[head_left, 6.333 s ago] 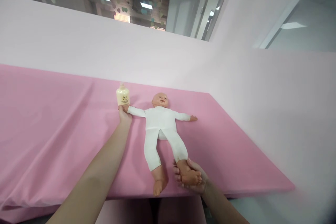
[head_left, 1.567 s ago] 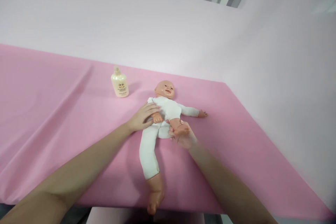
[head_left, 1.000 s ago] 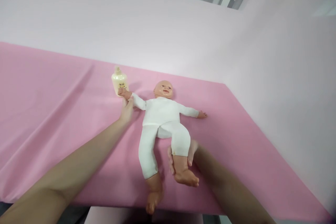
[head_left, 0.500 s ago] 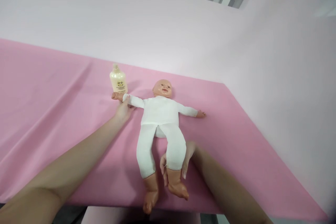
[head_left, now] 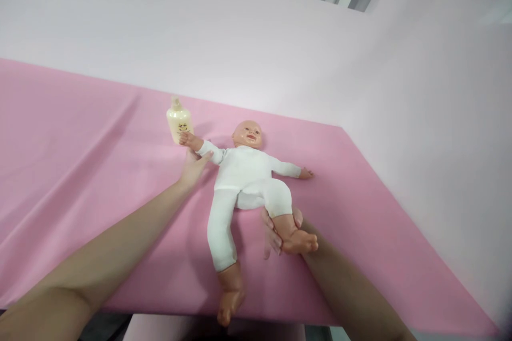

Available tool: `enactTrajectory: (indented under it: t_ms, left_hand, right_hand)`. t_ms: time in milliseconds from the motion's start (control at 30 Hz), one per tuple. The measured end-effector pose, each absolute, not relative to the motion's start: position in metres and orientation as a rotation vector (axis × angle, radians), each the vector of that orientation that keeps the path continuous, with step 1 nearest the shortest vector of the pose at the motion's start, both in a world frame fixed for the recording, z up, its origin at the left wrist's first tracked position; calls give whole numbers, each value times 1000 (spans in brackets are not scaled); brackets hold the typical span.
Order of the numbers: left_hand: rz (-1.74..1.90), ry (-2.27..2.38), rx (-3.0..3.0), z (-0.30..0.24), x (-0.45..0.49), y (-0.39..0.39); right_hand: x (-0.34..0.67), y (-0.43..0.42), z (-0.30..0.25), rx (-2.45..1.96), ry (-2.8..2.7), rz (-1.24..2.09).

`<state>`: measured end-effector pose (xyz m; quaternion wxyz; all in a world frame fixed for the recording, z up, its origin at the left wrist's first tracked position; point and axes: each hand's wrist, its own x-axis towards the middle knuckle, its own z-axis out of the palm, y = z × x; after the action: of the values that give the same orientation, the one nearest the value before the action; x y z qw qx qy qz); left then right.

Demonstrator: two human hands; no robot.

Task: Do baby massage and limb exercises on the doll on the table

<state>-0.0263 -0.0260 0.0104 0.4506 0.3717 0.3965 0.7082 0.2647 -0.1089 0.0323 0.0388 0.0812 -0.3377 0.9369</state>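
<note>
A baby doll [head_left: 244, 173] in a white suit lies on its back on the pink tablecloth [head_left: 80, 170]. My left hand [head_left: 194, 166] grips the doll's outstretched arm just below its wrist, lifting it off the cloth. My right hand [head_left: 280, 229] is wrapped round the doll's lower leg, with the knee bent and the bare foot raised. The doll's other leg lies straight toward the table's near edge. A small cream bottle [head_left: 178, 125] stands just behind the doll's raised hand.
A pale pink backdrop [head_left: 240, 48] rises behind the table and along the right side. The table's near edge [head_left: 280, 319] runs below the doll's foot. The cloth has long folds on the left.
Half a second ago the doll's leg lay straight; my right hand has now bent it up at the knee. My left hand has lifted the doll's arm off the cloth.
</note>
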Motion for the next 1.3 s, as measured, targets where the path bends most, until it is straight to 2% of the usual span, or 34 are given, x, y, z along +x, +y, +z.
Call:
enactTrajectory:
  t_ms: [67,133,300,400,633,800,1000,1133,1300]
  left_hand:
    - [1681,983,1025,13,-21,-31]
    - [1616,994,1151,15,-18,-38]
    - [1443,982,1549,19,-17,-50]
    - [1407,966,1639,21,-20,-50]
    - [1442,1028,1593,21,-20,-51]
    - [1583,1050,1223,16,-21,-42]
    - [1763,1018,880,4,-31,-25]
    - [1732,1077,626,-9,-39,-18]
    - [1693,1064,508,-17,-45,-9]
  right_hand:
    - [264,-103,27,461,-919,2734]
    - [263,-99,30,406,-885,2657]
    - [259,-102,59,-463,-755,2400]
    - [252,-107,73,-728,-667,2270]
    - [248,-109,76,-708,-793,2291]
    - [255,-107,67,-693,-840,2306]
    - [266,-111,50,-472,-1033,2445]
    - [263,-108,49,-169,-1174,2786]
    - [247,-102,64,11,-1675,3099]
